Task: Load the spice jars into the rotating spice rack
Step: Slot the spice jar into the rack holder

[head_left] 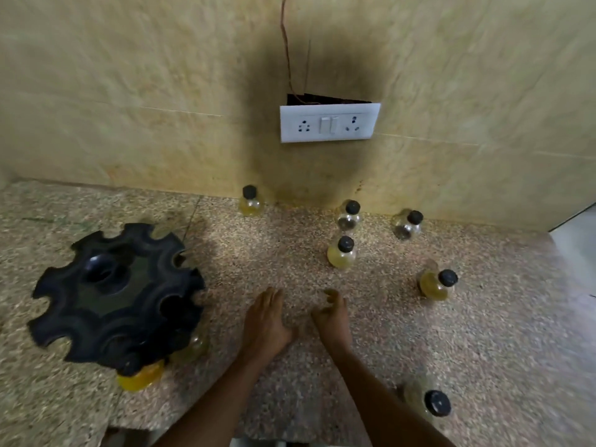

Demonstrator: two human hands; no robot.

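Note:
The black rotating spice rack stands on the left of the speckled stone counter, its notched top facing me. Two yellow-filled jars sit in its near slots, one at the front and one to its right. Several loose glass jars with black caps stand on the right half: one by the wall, two clear ones, yellow ones, and a near one. My left hand lies flat and empty. My right hand hovers beside it, fingers loosely curled, empty.
A tiled wall rises behind the counter, with a white socket plate and a dark scorch mark around it. The counter's right end drops off near a pale surface. The counter's front edge runs just under my forearms.

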